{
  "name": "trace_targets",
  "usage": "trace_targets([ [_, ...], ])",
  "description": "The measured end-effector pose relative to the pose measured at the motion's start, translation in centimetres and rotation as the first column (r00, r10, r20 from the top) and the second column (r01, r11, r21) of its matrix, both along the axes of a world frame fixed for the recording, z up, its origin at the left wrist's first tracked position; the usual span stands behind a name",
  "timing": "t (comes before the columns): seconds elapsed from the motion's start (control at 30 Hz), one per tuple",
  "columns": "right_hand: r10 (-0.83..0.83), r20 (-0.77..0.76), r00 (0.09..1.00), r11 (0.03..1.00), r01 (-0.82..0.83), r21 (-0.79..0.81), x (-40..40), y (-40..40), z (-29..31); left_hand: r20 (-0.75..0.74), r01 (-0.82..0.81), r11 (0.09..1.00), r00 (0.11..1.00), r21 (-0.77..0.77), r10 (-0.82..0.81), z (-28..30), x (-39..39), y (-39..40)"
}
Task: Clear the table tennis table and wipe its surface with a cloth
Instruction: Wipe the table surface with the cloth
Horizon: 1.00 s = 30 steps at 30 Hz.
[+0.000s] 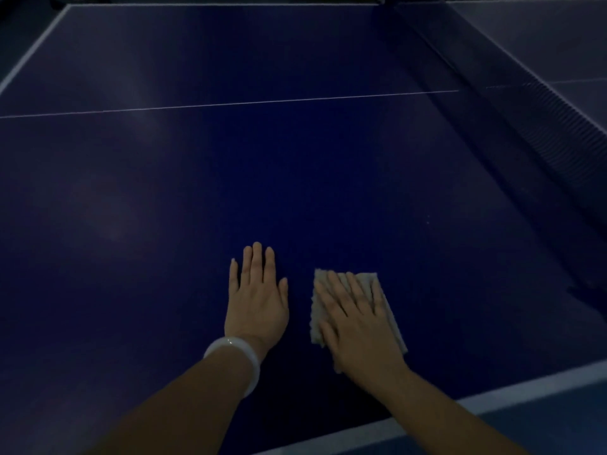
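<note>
Right hand (358,326) lies flat on the cloth (371,284), fingers straight and slightly spread, pressing it onto the blue table (230,178) close to the near edge. No pinch here: the grip is only palm pressure from above. The risk, as I judge it: a fast push could let the folded cloth bunch or slide out from under the palm, and it sits near the white edge line, so a pull back might drag it off. Left hand (258,300) rests beside it, flat on the bare surface with fingers straight and close together, bracing, a pale bangle (244,356) on that wrist. Net (558,133) stands well off to the right.
</note>
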State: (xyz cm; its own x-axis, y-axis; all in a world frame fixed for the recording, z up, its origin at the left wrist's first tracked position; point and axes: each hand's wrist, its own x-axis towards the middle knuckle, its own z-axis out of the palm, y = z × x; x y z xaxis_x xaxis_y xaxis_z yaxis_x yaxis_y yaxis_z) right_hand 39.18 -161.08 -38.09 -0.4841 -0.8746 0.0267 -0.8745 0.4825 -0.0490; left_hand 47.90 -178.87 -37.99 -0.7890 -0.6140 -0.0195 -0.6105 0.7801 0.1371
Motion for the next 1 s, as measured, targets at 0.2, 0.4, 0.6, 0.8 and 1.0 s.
trace_targets([
  [0.2,-0.65,0.103,0.753,0.76,0.645,0.074,-6.6,7.0,1.5,-0.011,-0.007,1.0,1.0,-0.005,0.007,-0.3,-0.1,0.2],
  [0.4,-0.335,0.19,0.923,0.941,0.32,0.106,2.9,2.6,0.9,-0.013,-0.008,1.0,1.0,-0.015,0.007,-0.3,-0.1,0.2],
  [0.6,-0.071,0.09,0.993,0.996,0.065,0.064,1.7,9.5,-0.2,-0.024,-0.008,1.0,1.0,-0.029,0.008,-0.5,-0.1,0.0],
  [0.8,-0.517,0.076,0.853,0.856,0.511,0.081,-1.9,12.5,0.8,-0.012,-0.03,1.0,0.999,0.005,0.03,-0.2,-0.3,-0.1],
  [1.0,-0.515,0.071,0.854,0.857,0.51,0.071,-2.0,12.7,0.4,-0.207,0.146,0.987,0.97,0.069,-0.129,1.7,-5.6,6.2],
])
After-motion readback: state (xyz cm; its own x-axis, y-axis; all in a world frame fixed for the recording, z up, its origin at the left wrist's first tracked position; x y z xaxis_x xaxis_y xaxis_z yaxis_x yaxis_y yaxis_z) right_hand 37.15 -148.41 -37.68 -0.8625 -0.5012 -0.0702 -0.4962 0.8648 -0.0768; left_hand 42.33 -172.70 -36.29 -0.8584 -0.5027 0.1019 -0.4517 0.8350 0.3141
